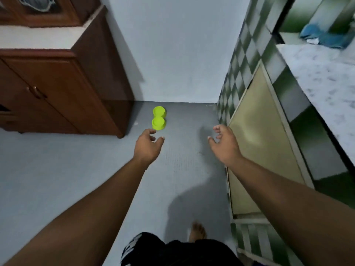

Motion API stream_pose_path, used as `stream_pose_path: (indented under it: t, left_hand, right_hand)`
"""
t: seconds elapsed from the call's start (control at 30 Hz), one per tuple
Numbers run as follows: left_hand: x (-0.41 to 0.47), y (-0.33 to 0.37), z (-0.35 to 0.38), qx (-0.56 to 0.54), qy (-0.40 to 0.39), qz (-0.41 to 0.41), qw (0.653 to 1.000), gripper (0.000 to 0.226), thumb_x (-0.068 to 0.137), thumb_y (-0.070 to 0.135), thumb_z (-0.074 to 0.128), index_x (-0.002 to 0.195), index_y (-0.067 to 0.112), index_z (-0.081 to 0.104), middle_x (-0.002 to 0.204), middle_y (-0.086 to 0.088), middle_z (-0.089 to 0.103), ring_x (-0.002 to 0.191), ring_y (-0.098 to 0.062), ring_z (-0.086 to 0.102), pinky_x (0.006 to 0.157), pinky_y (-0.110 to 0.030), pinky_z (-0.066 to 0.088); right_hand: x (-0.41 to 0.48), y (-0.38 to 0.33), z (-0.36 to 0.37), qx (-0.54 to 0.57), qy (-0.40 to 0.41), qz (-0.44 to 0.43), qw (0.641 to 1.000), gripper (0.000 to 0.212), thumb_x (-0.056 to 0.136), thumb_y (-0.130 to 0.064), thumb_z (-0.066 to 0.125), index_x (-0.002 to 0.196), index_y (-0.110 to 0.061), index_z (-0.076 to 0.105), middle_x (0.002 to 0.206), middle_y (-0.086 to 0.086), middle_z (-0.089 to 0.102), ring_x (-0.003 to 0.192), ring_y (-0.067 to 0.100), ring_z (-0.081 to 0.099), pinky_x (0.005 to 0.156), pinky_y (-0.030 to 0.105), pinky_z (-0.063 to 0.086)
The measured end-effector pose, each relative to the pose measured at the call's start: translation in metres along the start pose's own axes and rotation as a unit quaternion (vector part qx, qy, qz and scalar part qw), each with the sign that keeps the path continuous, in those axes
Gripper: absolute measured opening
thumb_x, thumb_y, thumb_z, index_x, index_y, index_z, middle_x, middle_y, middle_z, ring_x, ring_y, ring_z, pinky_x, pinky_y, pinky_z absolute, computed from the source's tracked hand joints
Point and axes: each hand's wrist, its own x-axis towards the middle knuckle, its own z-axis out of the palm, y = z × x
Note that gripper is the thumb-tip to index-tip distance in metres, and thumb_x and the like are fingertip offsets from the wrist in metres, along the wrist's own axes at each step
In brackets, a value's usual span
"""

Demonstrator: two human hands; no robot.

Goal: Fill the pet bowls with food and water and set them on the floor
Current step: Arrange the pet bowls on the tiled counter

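Lime-green plastic double pet bowl (158, 120) is seen on the grey floor (57, 169); just before it, left hand (148, 145) and right hand (223, 144) are held released, grasping nothing.

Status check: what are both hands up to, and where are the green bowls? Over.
Left hand open, empty. Right hand open, empty. Green bowls on floor beside wooden cabinet, not held. Nothing in the way.

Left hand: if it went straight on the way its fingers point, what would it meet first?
Probably the nearer green bowl on the floor; nothing shows between it and the left hand. Depth is unclear, so the hand may pass above it.
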Motion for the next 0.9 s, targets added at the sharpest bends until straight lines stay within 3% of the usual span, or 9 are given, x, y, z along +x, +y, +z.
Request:
stream_pose_path:
  t: [0.23,0.37,0.5,0.6,0.77,0.9]
  left_hand:
    - [0.104,0.017,0.013,-0.035,0.043,-0.034,0.998,0.038,0.087,0.039,0.075,0.119,0.022,0.063,0.102,-0.006,0.069,0.094,-0.026,0.067,0.088,-0.042,0.056]
    - [0.178,0.011,0.017,-0.028,0.037,-0.038,0.998,0.039,0.089,0.038,0.074,0.120,0.018,0.062,0.103,-0.007,0.069,0.095,-0.027,0.067,0.086,-0.039,0.055]
    - [0.256,0.003,0.019,-0.033,0.013,-0.066,0.997,0.041,0.089,0.037,0.074,0.122,0.017,0.062,0.103,-0.008,0.068,0.093,-0.026,0.067,0.084,-0.038,0.056]
    - [0.311,-0.002,0.021,-0.025,-0.006,-0.074,0.997,0.041,0.089,0.036,0.075,0.122,0.016,0.062,0.100,-0.007,0.066,0.092,-0.026,0.066,0.082,-0.036,0.054]
    - [0.395,-0.015,0.028,-0.029,-0.002,-0.120,0.992,0.040,0.089,0.036,0.075,0.121,0.015,0.063,0.099,-0.006,0.066,0.094,-0.025,0.066,0.082,-0.036,0.054]
    - [0.452,-0.039,0.054,-0.042,0.007,-0.189,0.981,0.042,0.089,0.040,0.073,0.123,0.019,0.062,0.104,-0.004,0.067,0.099,-0.024,0.065,0.084,-0.035,0.053]
  right_hand:
    - [0.142,-0.022,0.040,-0.007,-0.063,-0.021,0.998,0.030,0.088,-0.013,0.069,0.114,-0.006,0.058,0.116,0.011,0.055,0.092,0.013,0.051,0.082,0.023,0.043]
    - [0.210,-0.030,0.081,-0.013,-0.085,-0.008,0.996,0.030,0.088,-0.017,0.068,0.115,-0.009,0.057,0.117,0.011,0.056,0.094,0.016,0.054,0.088,0.033,0.051]
    - [0.271,-0.044,0.118,-0.057,-0.133,0.002,0.990,0.035,0.092,-0.022,0.064,0.124,-0.013,0.055,0.120,0.005,0.054,0.102,0.016,0.055,0.086,0.030,0.048]
    - [0.325,-0.052,0.143,-0.094,-0.160,0.009,0.983,0.039,0.094,-0.026,0.063,0.130,-0.013,0.053,0.123,0.003,0.056,0.105,0.015,0.056,0.091,0.037,0.052]
    - [0.413,-0.052,0.201,-0.094,-0.178,0.036,0.979,0.041,0.092,-0.030,0.066,0.128,-0.014,0.055,0.117,0.005,0.059,0.102,0.018,0.059,0.093,0.042,0.053]
    - [0.479,-0.031,0.267,-0.046,-0.194,0.071,0.977,0.034,0.089,-0.025,0.069,0.118,-0.013,0.057,0.109,0.004,0.060,0.092,0.018,0.060,0.087,0.045,0.055]
